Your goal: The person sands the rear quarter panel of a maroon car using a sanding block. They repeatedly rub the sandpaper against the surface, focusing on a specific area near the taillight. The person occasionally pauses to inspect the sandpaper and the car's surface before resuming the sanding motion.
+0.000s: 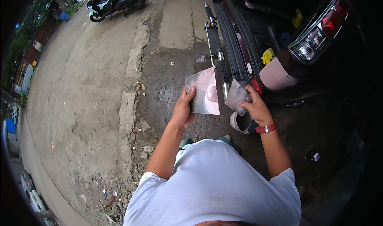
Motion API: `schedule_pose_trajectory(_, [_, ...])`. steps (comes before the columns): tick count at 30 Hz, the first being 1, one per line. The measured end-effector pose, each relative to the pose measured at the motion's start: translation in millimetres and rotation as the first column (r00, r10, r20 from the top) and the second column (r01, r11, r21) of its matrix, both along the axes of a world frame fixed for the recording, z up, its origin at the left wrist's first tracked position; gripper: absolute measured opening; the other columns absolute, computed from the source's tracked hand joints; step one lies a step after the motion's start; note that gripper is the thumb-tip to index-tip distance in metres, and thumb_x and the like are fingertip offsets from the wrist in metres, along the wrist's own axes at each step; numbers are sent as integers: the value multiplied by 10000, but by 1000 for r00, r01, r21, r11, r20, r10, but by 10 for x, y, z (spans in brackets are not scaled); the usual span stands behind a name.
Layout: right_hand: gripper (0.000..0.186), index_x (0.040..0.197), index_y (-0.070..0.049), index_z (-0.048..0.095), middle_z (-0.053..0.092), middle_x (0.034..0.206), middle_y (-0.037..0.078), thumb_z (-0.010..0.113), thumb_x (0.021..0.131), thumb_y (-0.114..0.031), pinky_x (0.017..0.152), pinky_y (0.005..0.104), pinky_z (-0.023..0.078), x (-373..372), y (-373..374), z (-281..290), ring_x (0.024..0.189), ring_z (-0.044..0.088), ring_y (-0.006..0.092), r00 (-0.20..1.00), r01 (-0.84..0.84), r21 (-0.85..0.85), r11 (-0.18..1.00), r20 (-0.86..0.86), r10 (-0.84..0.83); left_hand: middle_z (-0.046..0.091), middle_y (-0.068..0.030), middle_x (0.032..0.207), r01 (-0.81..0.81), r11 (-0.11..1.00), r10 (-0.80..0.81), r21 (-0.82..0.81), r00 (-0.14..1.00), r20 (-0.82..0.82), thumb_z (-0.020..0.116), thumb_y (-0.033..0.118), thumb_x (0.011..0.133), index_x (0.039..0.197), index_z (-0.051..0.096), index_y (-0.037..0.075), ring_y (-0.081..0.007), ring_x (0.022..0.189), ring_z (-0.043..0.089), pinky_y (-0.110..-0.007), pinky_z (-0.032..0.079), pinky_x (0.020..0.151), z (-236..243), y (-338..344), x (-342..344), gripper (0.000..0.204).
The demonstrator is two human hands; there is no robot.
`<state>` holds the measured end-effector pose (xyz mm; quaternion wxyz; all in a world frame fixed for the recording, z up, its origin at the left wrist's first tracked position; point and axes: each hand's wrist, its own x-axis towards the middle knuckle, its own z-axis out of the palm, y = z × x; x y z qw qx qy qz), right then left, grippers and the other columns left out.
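Note:
My left hand (183, 110) grips a flat, roughly square mixing plate (197, 86) by its left edge, thumb on top. A smooth mound of pink body filler (212, 93) sits near the plate's right edge, and pink smears cover part of the surface. In my right hand (257, 109) is a thin, flat putty spreader (236, 96) with a pinkish, smeared face, pinched between thumb and fingers. The spreader is apart from the plate, just to its right. Beyond my right hand, the dark vehicle's rear corner has a dull pink patch (277, 75) below the tail light (319, 34).
A pail (239, 124) stands on the ground below my right hand. The side step (214, 38) runs along the vehicle's open door sill. Yellow plastic (267, 56) lies inside. Broken concrete edging (129, 106) crosses the ground at left; a motorcycle (115, 2) stands far off.

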<state>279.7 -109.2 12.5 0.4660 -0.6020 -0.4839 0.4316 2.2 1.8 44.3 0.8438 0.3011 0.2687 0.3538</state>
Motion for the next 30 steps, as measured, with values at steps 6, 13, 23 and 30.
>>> schedule_pose_trajectory(6, [562,1312,-200,670,587,1377,104,584,821,60,1190,587,284,-867,96,738,1363,490,360,445,-171,280,945,877,-179,533,-196,1462,-10,888,186,460,922,-339,512,379,1087,1565,239,-102,-246,1322,516,-341,362,1134,-170,-117,160,731])
schedule_pose_trajectory(13, [577,1310,-230,672,558,1426,89,585,825,70,1197,711,173,-1002,-92,768,1399,479,346,396,-382,152,912,918,13,624,-147,1256,-499,812,538,303,841,-57,533,275,1087,1442,413,-15,-192,1125,605,-324,472,1009,-471,149,-39,474])
schedule_pose_trajectory(23, [621,1469,-200,439,431,1471,216,546,904,34,1095,603,429,-706,216,565,1385,434,515,427,-265,245,933,897,-114,638,-109,1250,-359,907,368,221,930,1,562,244,1074,1404,461,-6,-165,1118,607,-319,476,1009,-355,-30,96,426])
schedule_pose_trajectory(30, [632,1382,-255,639,520,1479,119,541,850,72,1207,656,182,-824,111,782,1463,395,394,318,-333,167,928,946,-56,639,-127,1249,-471,837,495,278,869,-17,532,238,1083,1402,453,-50,-164,1149,586,-315,451,1031,-254,112,16,437])
